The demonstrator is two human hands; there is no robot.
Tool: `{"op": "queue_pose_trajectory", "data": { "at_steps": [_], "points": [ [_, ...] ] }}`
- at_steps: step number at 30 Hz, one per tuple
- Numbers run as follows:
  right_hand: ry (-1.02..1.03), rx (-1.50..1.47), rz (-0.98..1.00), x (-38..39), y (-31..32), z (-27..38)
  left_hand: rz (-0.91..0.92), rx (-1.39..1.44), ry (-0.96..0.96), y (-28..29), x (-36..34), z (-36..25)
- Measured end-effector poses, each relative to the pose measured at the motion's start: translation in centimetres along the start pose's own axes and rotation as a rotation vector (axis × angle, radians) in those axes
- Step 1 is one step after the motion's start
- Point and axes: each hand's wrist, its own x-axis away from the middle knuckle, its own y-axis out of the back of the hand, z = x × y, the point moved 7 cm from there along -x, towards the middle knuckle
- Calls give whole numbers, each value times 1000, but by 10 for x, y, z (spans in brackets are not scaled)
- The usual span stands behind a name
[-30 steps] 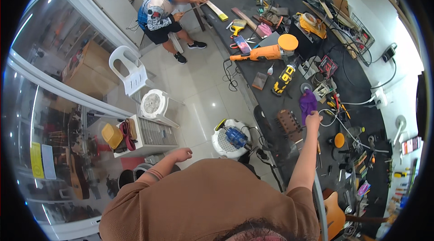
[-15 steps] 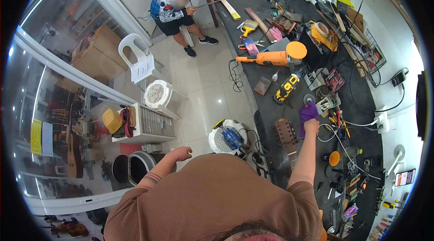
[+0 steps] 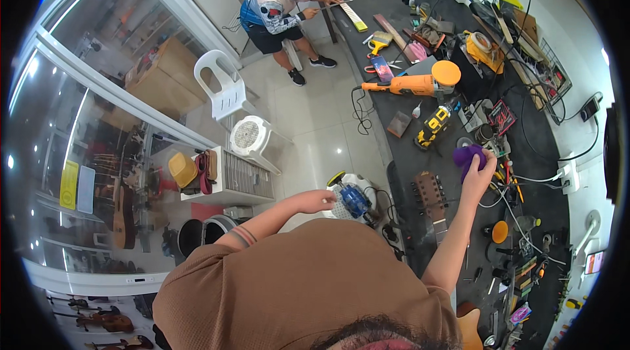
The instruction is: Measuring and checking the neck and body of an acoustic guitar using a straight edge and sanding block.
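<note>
My right hand [image 3: 480, 171] reaches over the dark workbench and grips a crumpled purple cloth [image 3: 463, 157]. Below that forearm lies a guitar; its brown headstock [image 3: 429, 191] with tuning pegs shows just left of the hand, and an orange edge of its body [image 3: 468, 328] shows beside my shirt. The arm hides part of the neck. My left hand [image 3: 316, 201] hangs off the bench with fingers curled in, nothing visible in it. Nearest to it is a blue power tool [image 3: 354, 200] on a white stool.
Beyond the cloth lie a yellow drill [image 3: 433, 128] and an orange corded polisher [image 3: 410, 83]. Loose cables [image 3: 505, 202] and small tools crowd the bench's right side. At the far end another person [image 3: 279, 12] works on a guitar neck [image 3: 354, 16]. A white chair [image 3: 220, 87] stands left.
My right hand has lifted the purple cloth and moved slightly right, bunching it up. My left hand has swung right, toward the blue tool. The whole view has shifted a little.
</note>
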Motion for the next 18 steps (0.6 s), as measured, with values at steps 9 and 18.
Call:
{"op": "queue_pose_trajectory", "data": {
  "at_steps": [9, 18],
  "points": [
    [-95, -406, 634, 108, -19, 156, -670, 51, -631, 83, 19, -235],
    [-6, -165, 1025, 155, -45, 179, -399, 261, -458, 67, 37, -194]
  ]
}}
